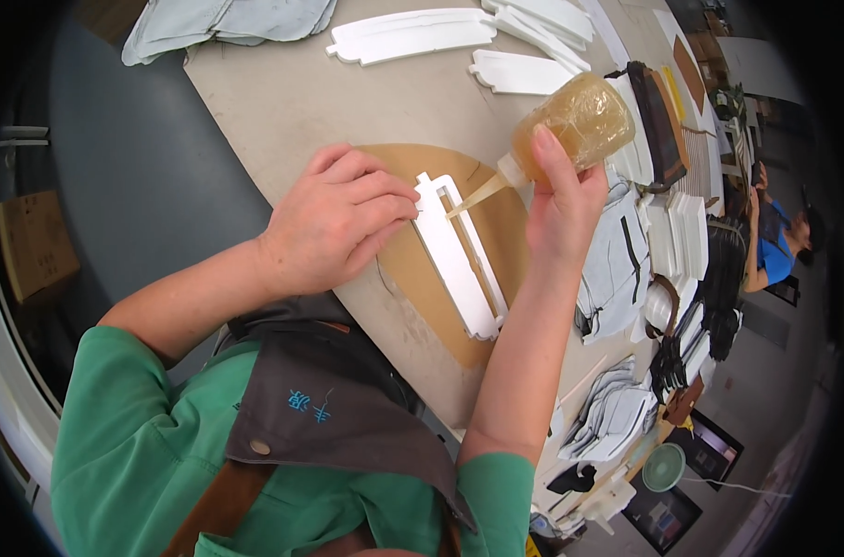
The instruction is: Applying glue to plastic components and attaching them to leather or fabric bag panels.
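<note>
Looking down from my head, my right hand (561, 209) is squeezing shut around a soft glue bottle (570, 125) full of yellow-brown glue. I am tipping it so its thin tip is pointing down at the long white frame piece (459, 255). My left hand (334, 223) is lying flat with its fingers (385, 200) pressing on the top end of that white piece, not gripping anything. The white piece is lying on a round brown card (422, 274), and the card is lying on the pale table (292, 93).

More white pieces (412, 35) are lying far up the table, well apart from my hands. Grey cloth pieces (617, 269) are lying just beside my right arm, so that side is crowded. A dark brown stack (654, 125) is sitting behind the bottle.

The table edge is running close along my left wrist, and past it is only dark floor with a brown box (34, 243). There is bare table between my hands and the far white pieces.

A green round thing (663, 467) is sitting low on the right. Another person in a blue top (774, 252) is working far off on the right.
</note>
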### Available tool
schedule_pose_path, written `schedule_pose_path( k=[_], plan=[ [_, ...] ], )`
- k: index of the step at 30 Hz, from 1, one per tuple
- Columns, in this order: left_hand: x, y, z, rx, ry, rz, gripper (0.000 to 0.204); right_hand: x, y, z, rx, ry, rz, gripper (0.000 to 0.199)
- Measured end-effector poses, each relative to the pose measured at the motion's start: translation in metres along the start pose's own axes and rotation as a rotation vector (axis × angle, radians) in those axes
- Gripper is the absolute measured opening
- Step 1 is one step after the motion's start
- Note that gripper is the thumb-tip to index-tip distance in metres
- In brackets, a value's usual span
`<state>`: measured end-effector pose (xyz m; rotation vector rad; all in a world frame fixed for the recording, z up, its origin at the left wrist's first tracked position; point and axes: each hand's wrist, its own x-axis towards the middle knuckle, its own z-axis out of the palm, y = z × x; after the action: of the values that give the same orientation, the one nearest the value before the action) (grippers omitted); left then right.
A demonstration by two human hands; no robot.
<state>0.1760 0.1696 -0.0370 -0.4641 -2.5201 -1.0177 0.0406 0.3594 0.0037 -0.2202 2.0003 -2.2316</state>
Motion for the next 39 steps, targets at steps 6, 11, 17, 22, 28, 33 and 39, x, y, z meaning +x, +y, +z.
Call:
schedule_pose_path(
  k=[6, 11, 17, 22, 28, 33, 39],
  plan=[
    [0.0, 0.0, 0.001, 0.016, 0.003, 0.01, 0.015, -0.01, -0.004, -0.012, -0.035, -0.015, 0.057, 0.051],
    [0.0, 0.0, 0.0, 0.045, -0.013, -0.005, 0.017, -0.02, -0.007, -0.025, -0.057, -0.002, 0.101, 0.053],
    [0.001, 0.001, -0.001, 0.04, -0.014, -0.006, 0.019, -0.033, -0.01, -0.041, -0.081, 0.008, 0.139, 0.053],
    [0.003, 0.001, -0.001, 0.064, -0.035, 0.01, 0.018, -0.041, -0.017, -0.055, -0.107, -0.058, 0.171, 0.052],
    [0.002, 0.002, 0.0, 0.097, -0.053, 0.027, 0.018, -0.054, -0.018, -0.07, -0.12, -0.084, 0.217, 0.052],
    [0.006, 0.004, 0.002, 0.104, -0.042, 0.017, 0.017, -0.072, -0.026, -0.09, -0.21, -0.076, 0.216, 0.061],
    [0.004, 0.006, -0.005, 0.132, -0.028, -0.007, 0.02, -0.075, -0.07, -0.153, 0.723, -0.245, 0.005, 0.104]
  ],
)
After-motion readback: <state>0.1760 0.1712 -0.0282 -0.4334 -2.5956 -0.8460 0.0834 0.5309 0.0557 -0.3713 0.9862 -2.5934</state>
